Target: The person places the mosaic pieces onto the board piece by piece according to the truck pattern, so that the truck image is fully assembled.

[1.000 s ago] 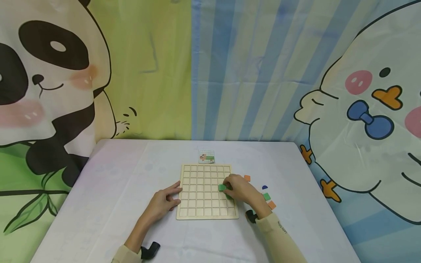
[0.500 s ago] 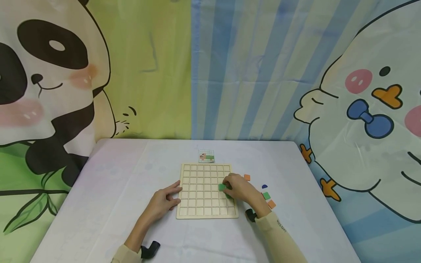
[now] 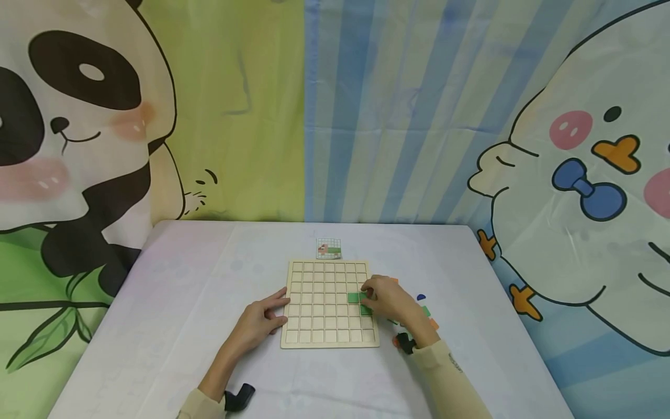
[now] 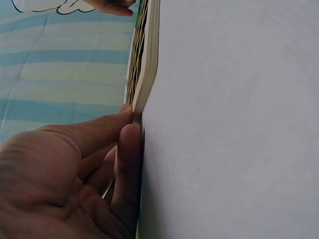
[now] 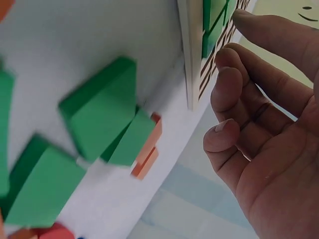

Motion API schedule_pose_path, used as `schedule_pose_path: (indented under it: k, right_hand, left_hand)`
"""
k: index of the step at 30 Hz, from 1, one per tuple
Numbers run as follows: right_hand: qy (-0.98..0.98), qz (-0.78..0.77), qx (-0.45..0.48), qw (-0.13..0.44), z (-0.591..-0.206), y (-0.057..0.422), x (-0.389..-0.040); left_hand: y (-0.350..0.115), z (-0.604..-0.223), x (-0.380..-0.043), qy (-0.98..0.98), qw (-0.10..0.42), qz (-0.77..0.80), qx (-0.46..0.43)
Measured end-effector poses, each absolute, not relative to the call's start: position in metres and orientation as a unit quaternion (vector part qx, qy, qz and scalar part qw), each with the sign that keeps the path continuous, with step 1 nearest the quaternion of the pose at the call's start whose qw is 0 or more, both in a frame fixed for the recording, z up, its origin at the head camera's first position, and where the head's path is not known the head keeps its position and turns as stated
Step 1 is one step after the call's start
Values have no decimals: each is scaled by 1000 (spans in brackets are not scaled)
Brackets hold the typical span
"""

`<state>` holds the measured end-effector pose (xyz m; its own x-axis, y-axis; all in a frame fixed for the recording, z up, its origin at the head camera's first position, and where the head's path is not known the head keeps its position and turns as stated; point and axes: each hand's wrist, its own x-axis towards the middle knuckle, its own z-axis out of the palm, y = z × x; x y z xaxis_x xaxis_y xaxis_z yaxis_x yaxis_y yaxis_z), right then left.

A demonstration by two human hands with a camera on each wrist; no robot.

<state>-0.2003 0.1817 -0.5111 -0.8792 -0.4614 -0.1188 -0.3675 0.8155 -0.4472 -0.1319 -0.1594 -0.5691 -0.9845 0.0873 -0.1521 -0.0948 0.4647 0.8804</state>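
Note:
A pale wooden grid board (image 3: 318, 311) lies flat on the table. Green tiles (image 3: 353, 298) sit in cells along its right side, at least one of them partly covered by my right hand (image 3: 389, 301). That hand hovers over the right edge, thumb and index finger apart beside the tiles with nothing between them; its other fingers are loosely bent in the right wrist view. At the board's left edge rests my left hand (image 3: 256, 320), index finger and thumb touching the wooden rim (image 4: 149, 59). A small picture card (image 3: 328, 249) with a grid design lies behind the board.
Right of the board, loose pieces are scattered: a blue half-round (image 3: 421, 297), an orange square (image 3: 434, 323) and several green blocks (image 5: 102, 112). Some are hidden under my right forearm. A printed curtain (image 3: 387, 116) hangs behind the table.
My right hand has drawn slightly to the right, off the left green tile, showing more green on the board. My left hand stays at the board's edge.

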Motion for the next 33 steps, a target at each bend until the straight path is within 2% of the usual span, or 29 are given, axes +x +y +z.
schedule_pose_path:
  k: [13, 23, 33]
  right_hand:
    - [954, -224, -184, 85, -506, 227, -198]
    - [954, -242, -142, 101, -508, 254, -188]
    - [957, -237, -118, 121, -519, 256, -185]
  left_hand:
    - [-160, -566, -133, 855, 89, 510, 2]
    - [-161, -569, -132, 855, 88, 510, -2]
    - [-160, -568, -132, 853, 92, 514, 4]
